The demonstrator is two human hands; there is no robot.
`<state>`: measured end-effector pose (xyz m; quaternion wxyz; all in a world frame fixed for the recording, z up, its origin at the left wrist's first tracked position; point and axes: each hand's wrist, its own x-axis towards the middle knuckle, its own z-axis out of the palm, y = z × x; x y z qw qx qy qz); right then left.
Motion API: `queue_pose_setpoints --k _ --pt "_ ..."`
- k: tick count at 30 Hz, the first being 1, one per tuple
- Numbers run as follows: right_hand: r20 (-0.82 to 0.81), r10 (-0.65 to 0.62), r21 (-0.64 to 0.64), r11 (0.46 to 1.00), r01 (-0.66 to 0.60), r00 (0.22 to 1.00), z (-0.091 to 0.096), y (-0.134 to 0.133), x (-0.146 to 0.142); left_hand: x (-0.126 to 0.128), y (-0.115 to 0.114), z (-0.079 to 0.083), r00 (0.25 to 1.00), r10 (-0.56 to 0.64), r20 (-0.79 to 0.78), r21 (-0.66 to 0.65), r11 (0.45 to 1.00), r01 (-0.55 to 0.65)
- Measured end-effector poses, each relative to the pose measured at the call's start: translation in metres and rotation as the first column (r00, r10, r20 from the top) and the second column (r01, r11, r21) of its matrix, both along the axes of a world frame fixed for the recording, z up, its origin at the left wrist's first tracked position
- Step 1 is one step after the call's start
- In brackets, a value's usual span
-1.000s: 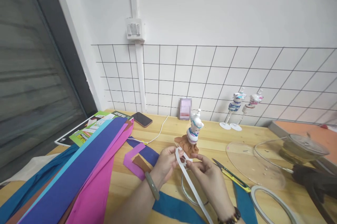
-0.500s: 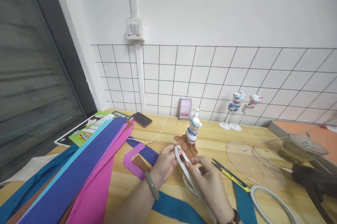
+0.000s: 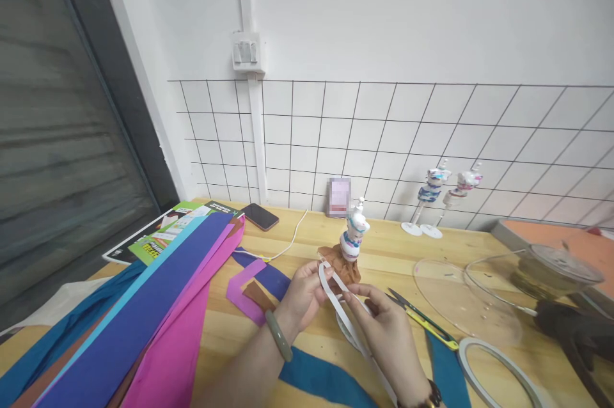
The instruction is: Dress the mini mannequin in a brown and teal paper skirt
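My left hand (image 3: 307, 293) and my right hand (image 3: 384, 331) both pinch a long white strip (image 3: 346, 318) just above the wooden table (image 3: 393, 254). The strip curls at its top end by my left fingers and trails down toward the lower right. Right behind my hands stands a small mannequin figure (image 3: 354, 238) in a white, blue and pink top with a brown crepe skirt (image 3: 341, 262). A roll of tape (image 3: 346, 329) lies under the strip, partly hidden.
Long crepe paper sheets in blue, purple and pink (image 3: 144, 325) cover the left side. A phone (image 3: 259, 217) with a cable lies at the back. Scissors (image 3: 422, 318), a tape ring (image 3: 499, 369), clear plastic domes (image 3: 470, 306) and two dressed mannequins (image 3: 441, 197) are at the right.
My right hand has slid a little down and along the strip, and the loop at its top has flattened. The head view shifted slightly.
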<state>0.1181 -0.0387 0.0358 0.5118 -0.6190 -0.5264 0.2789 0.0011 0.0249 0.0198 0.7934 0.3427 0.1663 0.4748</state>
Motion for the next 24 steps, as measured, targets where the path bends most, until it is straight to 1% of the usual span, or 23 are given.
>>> queue_pose_setpoints --k 2,5,9,14,19,24 --pt "-0.048 0.009 -0.043 0.999 -0.011 0.999 -0.0009 0.0004 0.0001 -0.0002 0.0007 -0.0007 1.0 0.003 -0.002 0.002 1.0 -0.003" --pt "-0.112 0.044 -0.037 0.998 -0.049 0.993 -0.0017 0.0011 0.0003 -0.0006 0.002 -0.0028 1.0 0.005 -0.011 0.0 1.0 -0.005" --pt "-0.155 0.053 -0.039 0.997 -0.059 0.986 -0.0012 0.0016 0.0003 -0.0006 0.0027 -0.0044 0.999 0.017 -0.029 0.003 1.0 -0.017" --pt "-0.148 0.05 -0.05 0.997 -0.058 0.988 -0.0002 0.0008 0.0009 0.0006 0.0004 -0.0031 0.997 0.049 -0.057 0.028 0.998 -0.048" --pt "-0.14 0.091 -0.067 0.993 -0.101 0.986 -0.0018 0.0018 0.0023 0.0019 -0.0008 -0.0013 0.988 0.107 -0.112 0.07 0.993 -0.1" --pt "-0.133 0.121 -0.068 0.989 -0.131 0.984 -0.0031 0.0017 0.0032 0.0023 -0.0011 -0.0009 0.986 0.112 -0.124 0.113 0.989 -0.098"
